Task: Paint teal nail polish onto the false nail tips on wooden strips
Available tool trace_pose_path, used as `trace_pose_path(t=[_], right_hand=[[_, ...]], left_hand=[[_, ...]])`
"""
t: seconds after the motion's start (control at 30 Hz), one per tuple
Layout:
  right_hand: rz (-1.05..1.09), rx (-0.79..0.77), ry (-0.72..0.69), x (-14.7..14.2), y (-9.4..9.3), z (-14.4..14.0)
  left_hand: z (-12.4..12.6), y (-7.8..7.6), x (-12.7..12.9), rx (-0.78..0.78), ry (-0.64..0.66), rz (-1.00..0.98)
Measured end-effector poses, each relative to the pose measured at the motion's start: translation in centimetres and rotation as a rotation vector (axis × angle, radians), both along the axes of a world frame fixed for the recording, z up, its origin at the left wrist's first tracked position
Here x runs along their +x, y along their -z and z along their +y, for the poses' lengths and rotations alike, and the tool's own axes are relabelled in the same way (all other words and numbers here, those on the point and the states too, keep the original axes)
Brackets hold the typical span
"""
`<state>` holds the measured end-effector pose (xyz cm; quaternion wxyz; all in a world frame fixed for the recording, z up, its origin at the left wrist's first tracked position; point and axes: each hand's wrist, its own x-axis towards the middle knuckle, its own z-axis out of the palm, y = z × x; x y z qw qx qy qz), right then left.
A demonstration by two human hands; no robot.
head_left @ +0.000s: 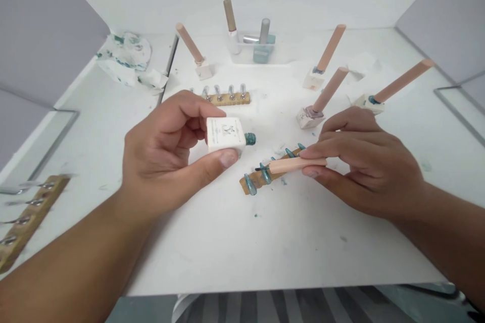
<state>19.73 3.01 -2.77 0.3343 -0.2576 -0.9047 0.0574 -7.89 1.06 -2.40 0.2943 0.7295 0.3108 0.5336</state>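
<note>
A white polish bottle (224,133) with a teal neck lies sideways, pinched in the left hand (166,156) above the tabletop (235,242). The right hand (364,166) grips its brush cap (295,164), bristles pointing at the bottle. Just below lies a wooden strip of teal nail tips (261,177).

Five capped bottles (317,73) scattered across the white table (227,242). Silver-tipped strip (227,97) behind; stained tissue (127,58) far left.

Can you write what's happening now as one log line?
left hand: holds open polish bottle | right hand: holds brush cap | under brush: teal nail tips on stick
</note>
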Motion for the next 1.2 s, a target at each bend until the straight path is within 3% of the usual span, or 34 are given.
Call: trace_pose_path(t=[0.97, 1.2], right_hand=[[0.002, 0.028, 0.031, -0.11, -0.31, -0.19], [0.025, 0.021, -0.032, 0.28, -0.36, -0.14]], left_hand=[[-0.04, 0.13, -0.15, 0.009, 0.003, -0.031], [-0.24, 0.18, -0.09, -0.03, -0.089, 0.04]])
